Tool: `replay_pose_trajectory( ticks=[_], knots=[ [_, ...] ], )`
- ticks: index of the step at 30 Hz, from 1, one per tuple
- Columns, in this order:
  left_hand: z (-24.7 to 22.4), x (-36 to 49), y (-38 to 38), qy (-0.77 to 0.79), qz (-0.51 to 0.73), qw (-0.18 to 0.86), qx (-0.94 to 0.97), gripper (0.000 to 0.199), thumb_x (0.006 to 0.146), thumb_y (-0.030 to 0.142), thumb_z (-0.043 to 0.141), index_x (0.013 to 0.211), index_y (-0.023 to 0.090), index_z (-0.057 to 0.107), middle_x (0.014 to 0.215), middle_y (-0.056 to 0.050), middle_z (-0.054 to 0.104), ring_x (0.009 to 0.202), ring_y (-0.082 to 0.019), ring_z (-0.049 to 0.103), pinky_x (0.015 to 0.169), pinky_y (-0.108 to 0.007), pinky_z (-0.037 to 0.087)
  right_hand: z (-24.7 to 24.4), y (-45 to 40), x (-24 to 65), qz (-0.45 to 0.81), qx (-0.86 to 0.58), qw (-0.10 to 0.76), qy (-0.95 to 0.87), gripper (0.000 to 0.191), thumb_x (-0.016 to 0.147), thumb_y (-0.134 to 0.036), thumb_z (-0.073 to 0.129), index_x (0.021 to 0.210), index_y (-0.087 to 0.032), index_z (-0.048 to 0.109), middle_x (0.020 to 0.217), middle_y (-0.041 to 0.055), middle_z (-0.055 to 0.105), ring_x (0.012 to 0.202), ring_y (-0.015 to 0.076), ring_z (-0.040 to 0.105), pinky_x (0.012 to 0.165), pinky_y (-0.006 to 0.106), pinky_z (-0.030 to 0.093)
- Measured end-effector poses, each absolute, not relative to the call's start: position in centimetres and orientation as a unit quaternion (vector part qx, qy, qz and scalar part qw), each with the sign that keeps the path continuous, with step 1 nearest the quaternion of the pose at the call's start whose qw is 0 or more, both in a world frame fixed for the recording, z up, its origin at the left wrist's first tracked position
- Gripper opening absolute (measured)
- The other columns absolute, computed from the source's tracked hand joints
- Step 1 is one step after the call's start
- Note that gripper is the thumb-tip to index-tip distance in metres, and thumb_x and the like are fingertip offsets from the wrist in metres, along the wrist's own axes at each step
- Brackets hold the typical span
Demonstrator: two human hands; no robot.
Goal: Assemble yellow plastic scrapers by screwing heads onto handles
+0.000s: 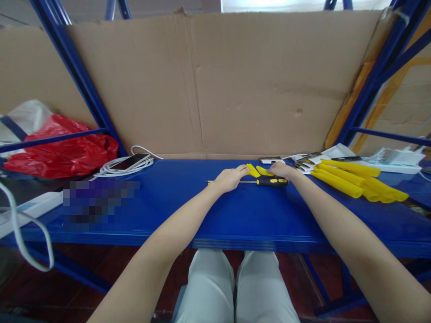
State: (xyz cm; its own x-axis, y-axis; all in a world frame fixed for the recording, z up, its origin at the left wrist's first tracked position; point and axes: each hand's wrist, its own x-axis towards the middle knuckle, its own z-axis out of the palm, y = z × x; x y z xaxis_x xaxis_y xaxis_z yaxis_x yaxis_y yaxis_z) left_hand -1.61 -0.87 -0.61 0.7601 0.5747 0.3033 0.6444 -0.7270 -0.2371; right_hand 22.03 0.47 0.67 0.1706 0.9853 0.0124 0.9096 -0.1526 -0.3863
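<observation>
Two small flat yellow pieces lie close together near the back of the blue table. My left hand has its fingertips closed on the left yellow piece. The right yellow piece is pinched at its outer end by my right hand, whose fingertips are partly hidden. Just in front of the pieces lies a screwdriver with a black and yellow handle. Its shaft points left and passes behind my left hand, with the tip showing beyond.
Yellow tubes lie in a pile at right, beside flat packets and a white power strip. At left are a phone on a coiled white cable and a red bag. Cardboard stands behind the table.
</observation>
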Motion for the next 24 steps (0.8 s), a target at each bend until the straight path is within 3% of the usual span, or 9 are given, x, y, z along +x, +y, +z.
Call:
replay_pose_trajectory(
  ticks=[6,12,24],
  knots=[
    [-0.8,-1.7,-0.6,-0.325,-0.114,0.165,-0.924,0.051,0.092,0.009,0.039,0.139,0.027,0.043,0.15,-0.006,0.042,0.113,-0.019,0.062,0.09,-0.031,0.053,1.2,0.5,23.1,0.039,-0.73,0.093,-0.676,0.021,0.08,-0.026,0.058,0.082,-0.014,0.075,0.082,0.0113,0.073,0.083,0.0229,0.068,0.07,0.025,0.05],
    [-0.9,-1.7,-0.4,-0.317,-0.121,0.165,-0.926,0.051,0.092,0.009,0.037,0.14,0.027,0.043,0.149,-0.007,0.043,0.113,-0.019,0.062,0.089,-0.033,0.054,1.4,0.7,24.1,0.11,-0.643,0.104,-0.751,0.034,0.075,-0.011,0.053,0.097,-0.021,0.078,0.096,0.0019,0.076,0.087,0.018,0.069,0.081,0.023,0.051],
    [-1.1,-1.7,-0.3,-0.319,-0.116,0.166,-0.926,0.051,0.092,0.01,0.038,0.139,0.028,0.044,0.15,-0.006,0.041,0.111,-0.02,0.063,0.089,-0.033,0.053,0.4,1.4,23.8,0.117,-0.632,0.094,-0.76,0.04,0.079,-0.011,0.049,0.108,-0.02,0.076,0.116,0.0016,0.071,0.105,0.019,0.066,0.092,0.026,0.048]
  ],
)
